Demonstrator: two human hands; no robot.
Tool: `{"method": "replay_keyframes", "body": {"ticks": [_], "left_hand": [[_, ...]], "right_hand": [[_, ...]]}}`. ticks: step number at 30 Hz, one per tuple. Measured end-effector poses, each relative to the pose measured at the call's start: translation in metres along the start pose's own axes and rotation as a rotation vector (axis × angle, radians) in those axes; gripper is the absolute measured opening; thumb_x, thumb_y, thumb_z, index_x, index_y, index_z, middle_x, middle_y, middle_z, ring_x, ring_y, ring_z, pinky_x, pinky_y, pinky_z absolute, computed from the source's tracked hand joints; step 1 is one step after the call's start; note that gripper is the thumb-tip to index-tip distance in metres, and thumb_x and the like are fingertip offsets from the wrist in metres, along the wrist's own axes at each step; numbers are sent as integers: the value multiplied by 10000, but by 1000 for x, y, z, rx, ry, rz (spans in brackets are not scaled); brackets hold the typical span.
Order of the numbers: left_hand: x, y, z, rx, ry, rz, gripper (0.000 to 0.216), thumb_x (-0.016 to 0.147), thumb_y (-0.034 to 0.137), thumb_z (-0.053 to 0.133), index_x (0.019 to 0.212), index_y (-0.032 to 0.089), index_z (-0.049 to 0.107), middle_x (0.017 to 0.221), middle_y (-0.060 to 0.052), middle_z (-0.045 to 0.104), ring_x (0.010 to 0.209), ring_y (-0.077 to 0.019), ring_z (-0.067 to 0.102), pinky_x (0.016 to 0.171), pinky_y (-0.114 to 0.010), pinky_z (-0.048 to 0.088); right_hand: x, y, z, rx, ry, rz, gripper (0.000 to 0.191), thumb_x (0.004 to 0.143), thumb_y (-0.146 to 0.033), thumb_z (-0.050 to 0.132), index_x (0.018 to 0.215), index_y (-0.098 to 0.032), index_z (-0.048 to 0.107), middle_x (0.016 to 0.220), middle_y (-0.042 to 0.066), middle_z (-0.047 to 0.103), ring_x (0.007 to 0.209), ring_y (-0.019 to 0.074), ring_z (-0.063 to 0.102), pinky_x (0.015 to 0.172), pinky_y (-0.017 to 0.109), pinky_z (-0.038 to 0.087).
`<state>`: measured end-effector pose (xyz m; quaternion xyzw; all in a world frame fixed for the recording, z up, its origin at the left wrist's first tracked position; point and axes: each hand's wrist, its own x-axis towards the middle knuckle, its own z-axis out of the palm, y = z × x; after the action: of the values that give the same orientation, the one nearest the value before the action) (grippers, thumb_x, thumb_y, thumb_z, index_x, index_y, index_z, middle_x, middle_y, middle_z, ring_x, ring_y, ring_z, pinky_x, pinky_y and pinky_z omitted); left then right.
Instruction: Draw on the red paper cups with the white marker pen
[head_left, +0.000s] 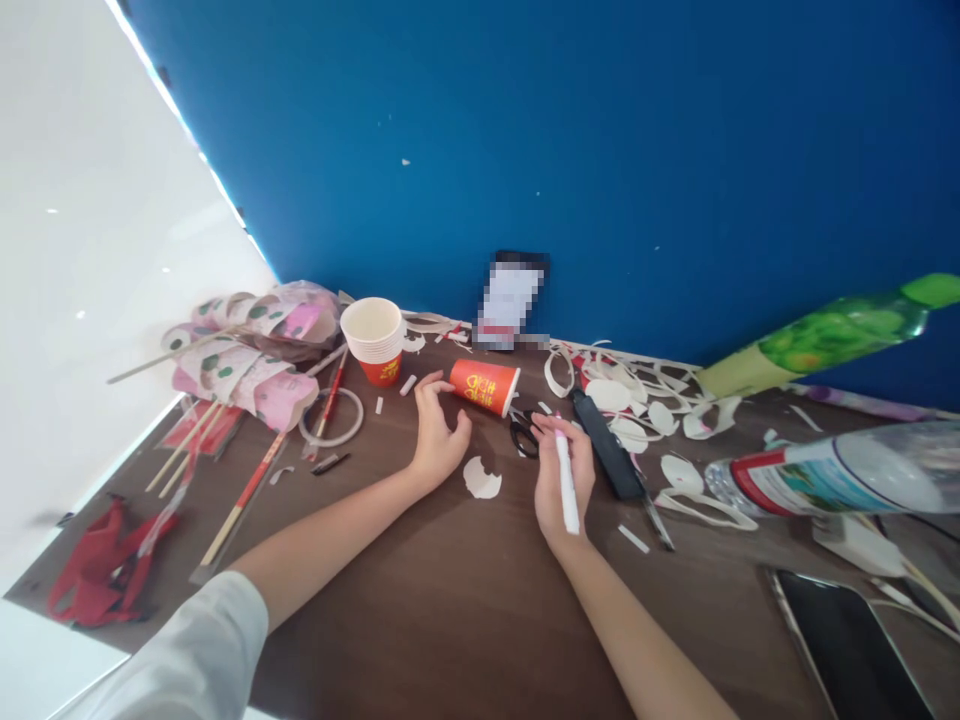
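Note:
My left hand (435,432) rests on the brown table with its fingers curled and apart, holding nothing, just left of a red paper cup (484,385) that lies on its side. My right hand (561,478) is closed around a white marker pen (567,485) with a pink tip. Black scissors (523,433) lie between the cup and my right hand. A white paper scrap (481,477) sits on the table between my two hands.
A stack of paper cups (374,340) stands at the back left beside patterned paper cones (251,365) and sticks. White paper offcuts (637,395), a black utility knife (609,445), plastic bottles (825,475), a green bottle (825,340) and a phone (847,640) lie to the right.

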<state>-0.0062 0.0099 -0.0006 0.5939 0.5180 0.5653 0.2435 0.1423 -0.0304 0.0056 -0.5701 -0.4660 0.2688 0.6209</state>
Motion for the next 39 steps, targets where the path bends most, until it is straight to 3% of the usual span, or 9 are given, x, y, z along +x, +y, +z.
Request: {"method": "replay_keyframes", "body": {"ticks": [4, 7, 12, 21, 28, 32, 35, 37, 39], "left_hand": [[0, 1, -1, 3, -18, 40, 472, 726, 41, 501, 1154, 212, 398, 1254, -115, 398, 1276, -246, 367, 1082, -477, 325], [0, 4, -1, 59, -40, 65, 513, 737, 45, 502, 1210, 211, 394, 1298, -123, 377, 1293, -257, 357, 1083, -485, 325], [-3, 6, -1, 74, -127, 140, 514, 744, 64, 521, 1220, 217, 404, 1305, -124, 369, 1291, -263, 379, 1089, -493, 324], [-1, 1, 0, 41, -110, 40, 437, 730, 75, 519, 1137, 214, 444, 1217, -110, 408, 1233, -253, 426, 1074, -486, 339], [14, 9, -3, 196, -185, 63, 451, 724, 76, 541, 1158, 175, 464, 1210, -138, 415, 1212, -272, 455, 1049, -489, 380], [37, 20, -30, 365, -9, 351, 426, 778, 106, 549, 1194, 178, 499, 1302, -153, 414, 1347, -296, 338, 1109, -501, 307], [61, 25, -64, 496, 187, 410, 410, 798, 176, 593, 1203, 177, 528, 1320, -171, 446, 1343, -317, 352, 1122, -525, 271], [76, 24, -87, 570, 175, 371, 435, 784, 273, 645, 1196, 174, 551, 1345, -178, 461, 1344, -343, 344, 1121, -549, 258], [89, 21, -105, 624, 73, 320, 253, 813, 323, 608, 1033, 203, 642, 1212, -135, 591, 1266, -339, 444, 1113, -580, 249]], "right_hand": [[0, 3, 0, -18, 1, -37, 332, 914, -466, 448, 1064, -188, 551, 1100, 124, 655, 1008, 230, 660, 941, 486, 494], [1, 3, -2, -69, -9, -57, 360, 919, -498, 419, 1071, -189, 524, 974, 106, 705, 968, 230, 671, 933, 488, 483], [2, -1, -3, -125, -25, -38, 341, 903, -498, 438, 1019, -191, 529, 936, 106, 724, 923, 229, 679, 888, 450, 492], [6, 0, -2, -89, -55, 5, 242, 842, -417, 542, 956, -203, 535, 862, 84, 726, 847, 234, 688, 805, 421, 522], [7, 2, -2, -60, -75, 1, 220, 829, -381, 543, 964, -210, 518, 832, 66, 703, 834, 243, 687, 810, 437, 527], [8, 7, -1, -92, -82, -26, 227, 827, -354, 527, 995, -204, 502, 828, 64, 691, 827, 245, 674, 829, 471, 514], [7, 11, 0, -148, -113, -95, 300, 823, -297, 517, 1102, -188, 493, 845, 63, 694, 838, 235, 663, 875, 486, 489], [6, 12, 0, -167, -142, -135, 412, 816, -249, 506, 1219, -183, 453, 894, 69, 698, 849, 222, 658, 860, 456, 497], [6, 13, 1, -183, -174, -147, 512, 803, -205, 490, 1307, -188, 404, 958, 80, 696, 855, 212, 656, 806, 413, 516]]}}
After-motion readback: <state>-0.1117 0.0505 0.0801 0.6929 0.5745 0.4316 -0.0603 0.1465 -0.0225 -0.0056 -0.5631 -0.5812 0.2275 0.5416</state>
